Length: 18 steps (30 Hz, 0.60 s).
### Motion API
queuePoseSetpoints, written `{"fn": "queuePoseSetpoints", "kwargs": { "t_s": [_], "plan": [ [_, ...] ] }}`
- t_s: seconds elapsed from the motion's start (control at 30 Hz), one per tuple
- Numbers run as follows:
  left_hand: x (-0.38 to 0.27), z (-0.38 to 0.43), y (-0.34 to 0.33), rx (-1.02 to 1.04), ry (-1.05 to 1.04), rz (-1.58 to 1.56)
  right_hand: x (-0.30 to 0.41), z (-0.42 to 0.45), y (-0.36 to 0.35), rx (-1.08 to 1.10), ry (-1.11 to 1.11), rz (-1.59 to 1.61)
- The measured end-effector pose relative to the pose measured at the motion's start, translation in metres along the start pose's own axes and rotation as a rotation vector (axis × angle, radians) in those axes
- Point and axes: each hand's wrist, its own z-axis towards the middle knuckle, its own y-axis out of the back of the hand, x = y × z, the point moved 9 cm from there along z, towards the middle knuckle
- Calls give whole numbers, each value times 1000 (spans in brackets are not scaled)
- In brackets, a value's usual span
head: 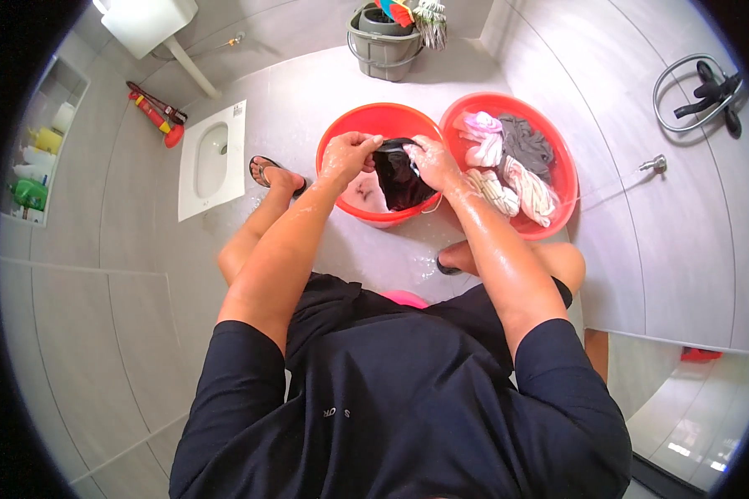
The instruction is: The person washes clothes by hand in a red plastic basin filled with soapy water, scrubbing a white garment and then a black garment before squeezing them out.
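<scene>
A wet black garment (401, 178) is stretched by its upper edge between my two hands, over a red bucket (381, 111) of sudsy water. My left hand (349, 156) pinches one end of that edge between thumb and fingers. The other end is in the grip of my right hand (432, 163), where some white foam clings. Both forearms are wet and spotted with suds. Most of the garment hangs down into the bucket, and its lower part is hard to make out against the water. Touching the bucket on the right is a red basin (571, 187) with several wrung garments (484, 140).
A thin water jet runs from a wall tap (655, 164) toward the basin. A grey mop bucket (387, 56) stands at the back wall. On the left are a squat toilet (212, 162) and a red plunger (173, 135). A shower head and hose (705, 93) hang on the right wall.
</scene>
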Motion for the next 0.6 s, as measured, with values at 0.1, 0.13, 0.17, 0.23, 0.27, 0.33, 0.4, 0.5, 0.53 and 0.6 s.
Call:
{"fn": "queuePoseSetpoints", "kwargs": {
  "t_s": [0.1,0.13,0.17,0.23,0.27,0.33,0.4,0.5,0.53,0.6],
  "plan": [
    [-6,-4,10,-86,-83,307,18,-2,16,-46,129,-229],
    [-6,-3,12,-87,-85,308,25,-3,24,-113,203,-351],
    [-13,-3,8,-38,-163,359,24,-1,29,-115,204,-351],
    [-29,-5,-3,59,-319,458,24,6,30,25,96,-52],
    [-25,-8,-4,67,-248,283,34,6,31,82,133,-52],
    [-23,-4,-2,163,-191,106,48,11,33,111,94,81],
    [-30,-4,-15,344,-97,-171,53,18,40,137,97,225],
    [-69,-23,-36,427,-185,-4,75,19,52,143,249,203],
    [-68,-18,-31,415,-175,10,85,19,54,125,301,132],
    [-88,-18,-16,348,-270,-8,96,17,58,161,248,42]
  ]
}}
